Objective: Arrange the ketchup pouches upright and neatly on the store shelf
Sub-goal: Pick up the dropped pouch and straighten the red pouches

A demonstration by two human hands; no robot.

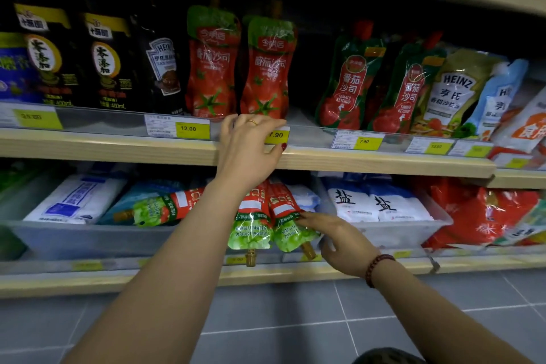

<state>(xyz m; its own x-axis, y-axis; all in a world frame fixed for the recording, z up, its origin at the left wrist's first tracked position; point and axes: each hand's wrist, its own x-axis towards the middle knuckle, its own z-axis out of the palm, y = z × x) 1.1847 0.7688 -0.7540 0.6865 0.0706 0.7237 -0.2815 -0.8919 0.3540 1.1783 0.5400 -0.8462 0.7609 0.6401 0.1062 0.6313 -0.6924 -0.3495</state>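
Observation:
Two red and green ketchup pouches (212, 62) (267, 68) stand upright side by side on the middle shelf (118, 148). My left hand (251, 148) rests on the clear price rail just below them, fingers draped over its top edge. On the lower shelf, two matching pouches (251, 227) (288, 224) lie flat with their spouts toward me. My right hand (339, 242) pinches the right one at its side edge. A third pouch (165, 207) lies sideways further left.
Dark sauce bottles (44, 56) stand left of the upright pouches. Dark green ketchup pouches (345, 83) and Heinz packs (452, 91) lean to the right. White salt bags (369, 204) fill a clear bin (399, 233) beside my right hand. Grey floor tiles (295, 319) lie below.

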